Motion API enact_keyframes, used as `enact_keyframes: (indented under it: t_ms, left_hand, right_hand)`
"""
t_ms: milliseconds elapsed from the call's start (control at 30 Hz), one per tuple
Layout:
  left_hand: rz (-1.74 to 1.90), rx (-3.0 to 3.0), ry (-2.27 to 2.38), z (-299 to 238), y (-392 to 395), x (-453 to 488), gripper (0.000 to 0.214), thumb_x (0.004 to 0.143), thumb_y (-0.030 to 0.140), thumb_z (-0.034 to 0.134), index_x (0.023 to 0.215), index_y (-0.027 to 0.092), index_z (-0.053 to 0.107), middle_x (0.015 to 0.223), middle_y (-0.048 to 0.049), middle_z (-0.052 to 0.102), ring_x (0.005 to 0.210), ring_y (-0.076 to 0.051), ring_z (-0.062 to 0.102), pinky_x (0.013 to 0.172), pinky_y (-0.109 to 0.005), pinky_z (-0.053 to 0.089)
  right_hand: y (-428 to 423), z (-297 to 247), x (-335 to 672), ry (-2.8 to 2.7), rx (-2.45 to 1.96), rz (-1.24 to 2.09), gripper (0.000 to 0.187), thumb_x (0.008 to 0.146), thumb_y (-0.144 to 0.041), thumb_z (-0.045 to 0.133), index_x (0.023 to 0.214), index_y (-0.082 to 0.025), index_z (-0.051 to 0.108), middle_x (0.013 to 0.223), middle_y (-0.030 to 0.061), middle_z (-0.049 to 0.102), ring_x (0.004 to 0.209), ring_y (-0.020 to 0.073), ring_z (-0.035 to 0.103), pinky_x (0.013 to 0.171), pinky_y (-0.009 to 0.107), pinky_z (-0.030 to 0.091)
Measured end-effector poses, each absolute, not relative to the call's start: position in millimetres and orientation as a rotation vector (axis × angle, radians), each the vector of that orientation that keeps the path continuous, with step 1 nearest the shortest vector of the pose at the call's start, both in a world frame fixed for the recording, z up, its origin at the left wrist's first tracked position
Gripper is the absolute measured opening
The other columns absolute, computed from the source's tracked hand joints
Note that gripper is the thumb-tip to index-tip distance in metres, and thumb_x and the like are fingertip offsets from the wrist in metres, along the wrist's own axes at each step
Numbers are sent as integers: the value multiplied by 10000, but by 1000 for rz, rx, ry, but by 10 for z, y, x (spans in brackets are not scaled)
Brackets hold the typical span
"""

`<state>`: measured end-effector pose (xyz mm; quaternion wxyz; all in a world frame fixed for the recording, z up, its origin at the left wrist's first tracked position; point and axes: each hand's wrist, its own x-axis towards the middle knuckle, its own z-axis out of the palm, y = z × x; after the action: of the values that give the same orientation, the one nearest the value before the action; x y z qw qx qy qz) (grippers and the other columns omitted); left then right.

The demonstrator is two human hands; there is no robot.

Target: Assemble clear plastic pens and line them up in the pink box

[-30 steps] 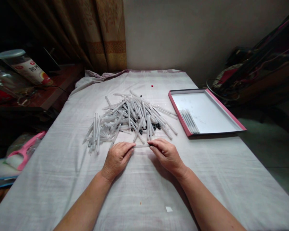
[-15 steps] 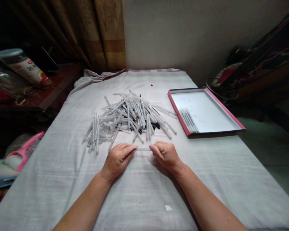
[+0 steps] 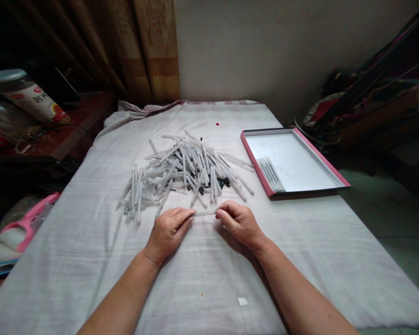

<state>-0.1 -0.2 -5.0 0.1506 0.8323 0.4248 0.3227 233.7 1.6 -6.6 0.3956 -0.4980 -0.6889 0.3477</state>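
Note:
My left hand (image 3: 167, 230) and my right hand (image 3: 239, 223) rest on a white cloth (image 3: 195, 279), each pinching one end of a clear plastic pen tube (image 3: 204, 213) held level between them. Just beyond my fingers lies a loose pile of clear pen tubes (image 3: 181, 174) with several small black caps (image 3: 223, 181) mixed in on its right side. To the right sits a pink-rimmed flat tray (image 3: 300, 160), and a few finished pens (image 3: 271, 174) lie side by side along its left wall.
A tiny red bit (image 3: 217, 124) lies far back on the cloth, and a small white scrap (image 3: 243, 301) lies near me. A pink-handled tool (image 3: 24, 223) and a lidded jar (image 3: 24, 95) are off to the left. Curtains hang behind; dark clutter fills the right.
Both hands keep the tube pinched between them. They dipped slightly toward me and came back, and the view shifted a little leftward.

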Motion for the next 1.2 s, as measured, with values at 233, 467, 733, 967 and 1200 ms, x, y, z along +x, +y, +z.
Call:
enact_keyframes:
  t_ms: [233,467,733,967,1200]
  left_hand:
    - [915,2392,1218,-45,0,6,223,944,244,539,1101,186,687,950,-64,738,866,-181,689,794,-302,549]
    - [930,2356,1231,-39,7,5,219,940,238,542,1091,185,692,954,-66,740,880,-181,693,806,-295,550]
    - [951,2318,1230,-24,9,7,217,938,243,544,1085,194,696,951,-64,743,877,-177,696,802,-290,553]
    - [952,2310,1229,-42,7,0,213,934,232,553,1087,189,694,959,-63,740,882,-176,694,799,-289,551]
    - [921,2294,1238,-35,1,-6,217,933,231,551,1094,200,694,959,-62,741,877,-178,692,795,-295,551]
  right_hand:
    - [32,-53,2319,-1772,-1293,927,284,923,-348,494,713,-194,607,623,-4,632,549,114,569,567,226,431]
    - [38,-75,2350,-1714,-1238,1019,107,872,-280,554,868,-196,620,715,3,650,607,127,588,602,240,458]
    - [45,-60,2326,-1757,-1271,1005,249,927,-341,487,794,-193,636,656,2,644,573,122,581,578,236,446]
    - [40,-94,2362,-1680,-1206,1055,113,869,-268,556,891,-192,638,754,19,675,639,134,609,617,248,476]
    - [40,-80,2319,-1726,-1281,1000,233,912,-336,513,754,-197,614,643,0,629,573,124,572,575,240,450]
